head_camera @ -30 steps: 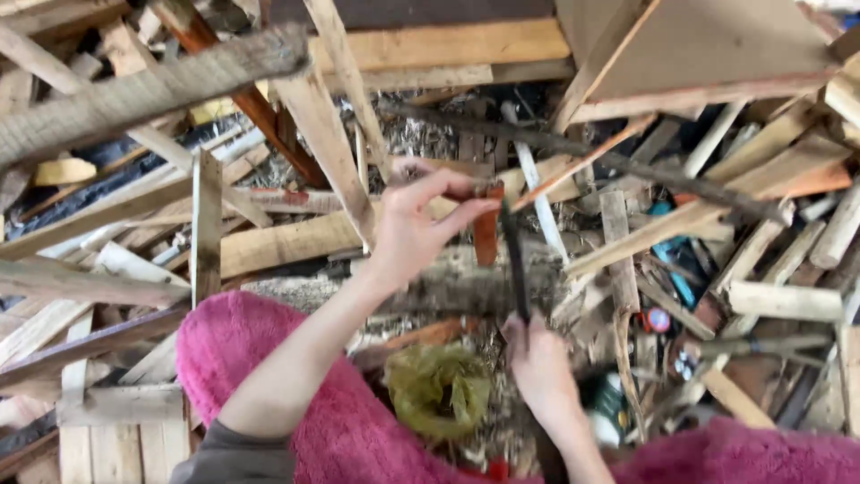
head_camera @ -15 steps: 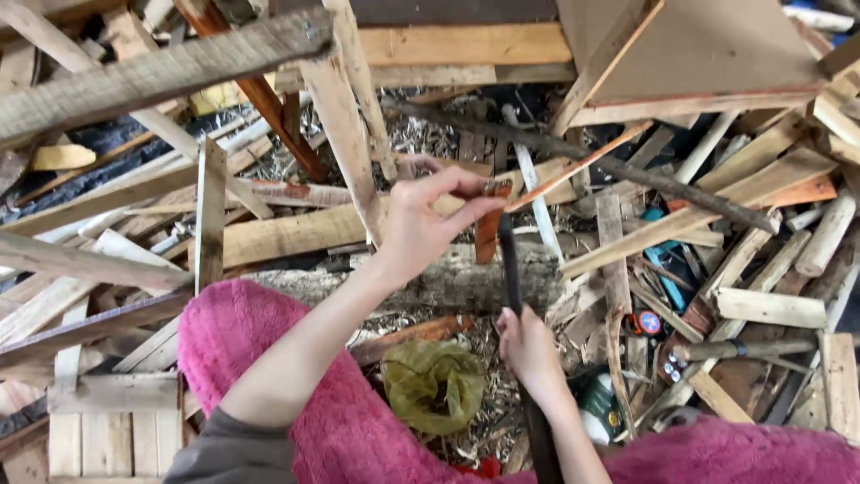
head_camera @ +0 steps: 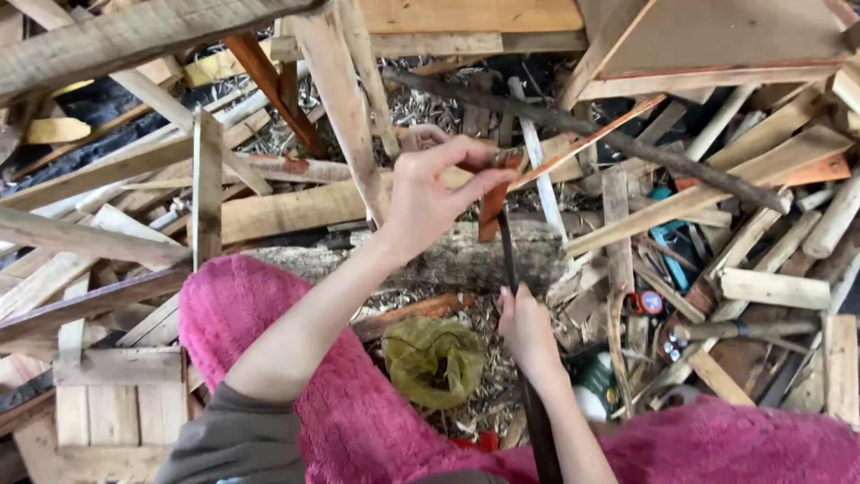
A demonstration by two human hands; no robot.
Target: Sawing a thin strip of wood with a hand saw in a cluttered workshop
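Observation:
My left hand pinches the top of a short reddish-brown piece of wood and holds it upright on a thick grey log. My right hand grips the handle of a long dark blade, whose edge rests along the right side of that wood piece. My knees in pink fleece trousers frame the log on both sides.
Scrap planks, sticks and offcuts lie piled all around, with a dark branch crossing behind. A crumpled olive-yellow bag sits between my knees. A small wooden pallet lies at the left; wood shavings cover the ground.
The view has tilted down a little. My left hand keeps its pinch on the wood piece; my right hand and the blade have shifted slightly up towards it.

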